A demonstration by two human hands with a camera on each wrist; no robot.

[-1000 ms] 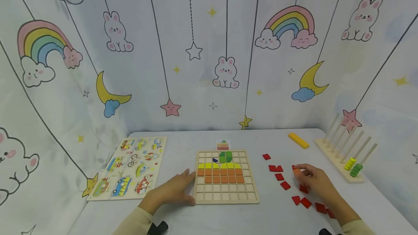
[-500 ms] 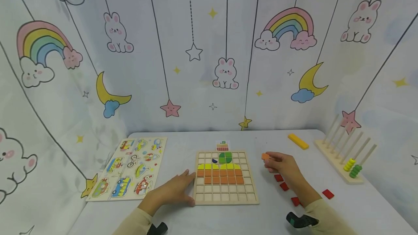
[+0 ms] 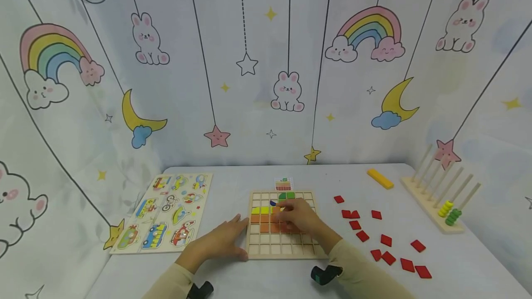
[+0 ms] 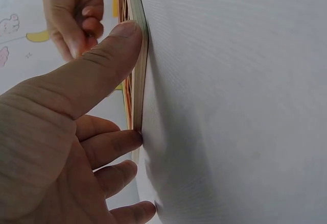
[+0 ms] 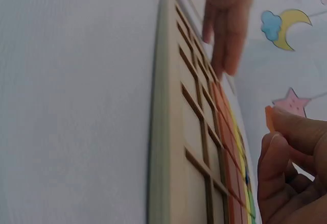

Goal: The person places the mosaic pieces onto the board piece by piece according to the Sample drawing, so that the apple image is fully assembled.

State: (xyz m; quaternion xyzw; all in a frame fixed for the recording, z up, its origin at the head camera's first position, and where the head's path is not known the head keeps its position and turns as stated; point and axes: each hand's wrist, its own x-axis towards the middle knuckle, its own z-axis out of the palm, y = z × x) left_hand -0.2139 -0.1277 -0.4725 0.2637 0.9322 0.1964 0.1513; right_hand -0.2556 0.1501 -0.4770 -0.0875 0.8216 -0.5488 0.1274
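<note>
1. Comparing with the view half a second earlier: the right hand (image 3: 301, 216) has crossed from beside the red pieces (image 3: 386, 240) to the board (image 3: 287, 257), bringing one orange piece (image 5: 269, 118). The red pieces lie uncovered again.
2. Status: in judgement, collection of the orange piece is complete and placement is the step in hand. The right wrist view appears to show it held clear of the board; its intended cell cannot be told.
3. Right fingers: pinching the orange piece at their tips, over the upper part of the board.
4. Left hand (image 3: 226, 241): position unchanged. Fingers spread and relaxed, thumb and fingertips against the board's left edge; probably steadying it.
5. Count on the board, limited by the covering right hand:
   - Blue piece (image 3: 272, 203): one.
   - Green pieces (image 3: 290, 195): at least two.
   - Yellow pieces (image 3: 264, 210): at least two.
   - Fitted orange pieces (image 3: 264, 228): at least six, in two rows.
6. Count on the table (image 3: 232, 280):
   - Red pieces: twelve, scattered right of the board.
   - Card (image 3: 284, 183): one, just behind the board.
   - Yellow bar (image 3: 380, 178): one, far right.
   - Abacus (image 3: 428, 204): one, at the right edge; two bead stacks, one yellow, one green.
   - Puzzle (image 3: 164, 218): one, at left.
</note>
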